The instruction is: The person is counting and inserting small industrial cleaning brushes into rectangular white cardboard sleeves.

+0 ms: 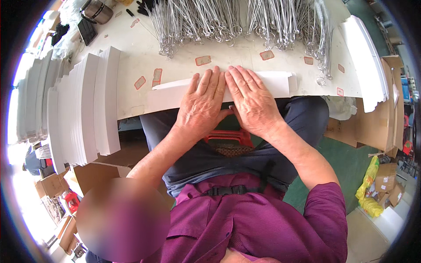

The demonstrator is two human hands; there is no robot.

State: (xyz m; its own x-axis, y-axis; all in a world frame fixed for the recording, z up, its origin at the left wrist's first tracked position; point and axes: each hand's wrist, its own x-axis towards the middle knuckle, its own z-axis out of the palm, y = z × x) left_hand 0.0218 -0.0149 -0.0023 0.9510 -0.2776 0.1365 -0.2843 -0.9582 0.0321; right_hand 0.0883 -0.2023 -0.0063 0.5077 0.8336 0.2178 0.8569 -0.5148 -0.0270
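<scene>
A long, narrow white cardboard box lies along the near edge of the table, with small flaps at its right end. My left hand rests flat on its middle, fingers stretched out and pointing away from me. Beside it, my right hand presses flat on the same box, its fingers straight and close together. The two index fingers nearly meet, and the thumbs come close to each other below the table edge. Neither hand grips anything. Both palms hide the box's middle part.
Bundles of thin metal rods with ring ends lie across the far side. White cardboard pieces stack at the left and right. A steel mug and a dark phone-like device sit far left. Brown cartons stand right.
</scene>
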